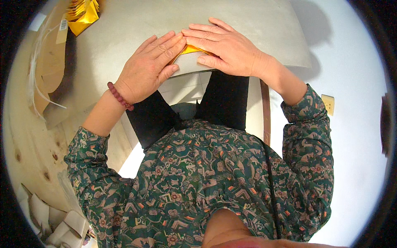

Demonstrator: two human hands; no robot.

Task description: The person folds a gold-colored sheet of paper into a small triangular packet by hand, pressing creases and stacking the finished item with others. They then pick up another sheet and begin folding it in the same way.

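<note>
A piece of folded gold foil paper (191,49) lies on the pale table near its front edge, mostly covered by both hands. My left hand (153,62) rests flat over its left part, fingers close together, a dark red bead bracelet at the wrist. My right hand (225,46) lies over its right part, palm down, with fingers slightly spread. The fingertips of the two hands meet above the visible gold strip. Neither hand is seen to grip the paper; what is under the palms is hidden.
Several folded gold foil pieces (83,17) stand at the table's upper left. Beside them is a brown cardboard piece (51,66) with a barcode label and white plastic strands. A wall with a socket (327,104) is on the right. Cardboard-like scraps (66,229) lie lower left.
</note>
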